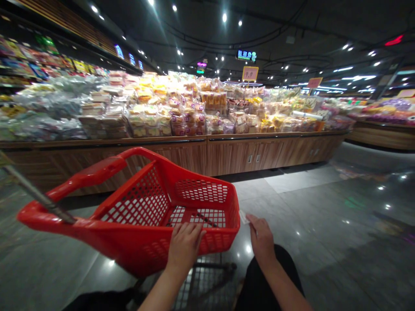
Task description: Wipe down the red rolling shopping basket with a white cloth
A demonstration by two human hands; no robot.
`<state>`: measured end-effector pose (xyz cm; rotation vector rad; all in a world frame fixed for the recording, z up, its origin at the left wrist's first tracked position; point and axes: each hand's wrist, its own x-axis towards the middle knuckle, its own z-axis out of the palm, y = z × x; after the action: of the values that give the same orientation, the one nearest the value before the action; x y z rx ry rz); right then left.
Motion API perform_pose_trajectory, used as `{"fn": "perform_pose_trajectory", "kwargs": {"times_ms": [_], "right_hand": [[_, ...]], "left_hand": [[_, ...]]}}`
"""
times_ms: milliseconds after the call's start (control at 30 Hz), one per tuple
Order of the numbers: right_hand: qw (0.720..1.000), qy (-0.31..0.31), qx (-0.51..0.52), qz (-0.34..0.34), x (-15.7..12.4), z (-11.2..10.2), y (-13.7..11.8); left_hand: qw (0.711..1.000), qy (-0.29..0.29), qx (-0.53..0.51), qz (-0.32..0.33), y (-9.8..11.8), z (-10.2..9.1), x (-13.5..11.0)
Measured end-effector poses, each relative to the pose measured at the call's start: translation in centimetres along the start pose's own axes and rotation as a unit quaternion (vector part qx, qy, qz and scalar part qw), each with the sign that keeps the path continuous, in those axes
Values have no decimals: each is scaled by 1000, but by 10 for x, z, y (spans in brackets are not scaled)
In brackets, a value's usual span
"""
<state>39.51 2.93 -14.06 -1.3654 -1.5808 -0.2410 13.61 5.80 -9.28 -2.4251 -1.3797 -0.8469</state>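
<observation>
A red plastic shopping cart (142,235) with perforated walls stands sideways in front of me, its handle to the left. My left hand (186,242) is closed over the cart's near rim, with the fingers bent over the edge. At the cart's right end, my right hand (261,235) pinches a small white piece (244,217), perhaps paper or a wipe; its kind is too small to tell. That white piece is right beside the cart's end wall, and I cannot tell whether it touches. Inside the basket, a dark strip shows at the bottom.
Behind the cart runs a long wooden display counter (240,153) heaped with bagged baked goods (186,112). A price sign (250,74) rises above it. A grey metal pole (42,196) reaches the cart's handle end. Glossy grey floor (324,224) lies to the right, with another display beyond.
</observation>
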Motion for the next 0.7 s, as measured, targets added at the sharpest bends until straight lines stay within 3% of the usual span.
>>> {"fn": "perform_pose_trajectory", "kwargs": {"times_ms": [167,267,433,700], "right_hand": [[993,-75,6,-94,-27,17,-16],[987,-88,19,-130,-24,20,-10],[992,-56,28,-108,-5,21,-2],[987,-69,117,-85,-16,26,-32]], "left_hand": [[1000,5,-4,2,-3,-2,-3],[1000,10,-6,7,-8,-3,-6],[1000,19,-8,16,-17,-7,-9],[999,15,-14,25,-29,-10,-15]]}}
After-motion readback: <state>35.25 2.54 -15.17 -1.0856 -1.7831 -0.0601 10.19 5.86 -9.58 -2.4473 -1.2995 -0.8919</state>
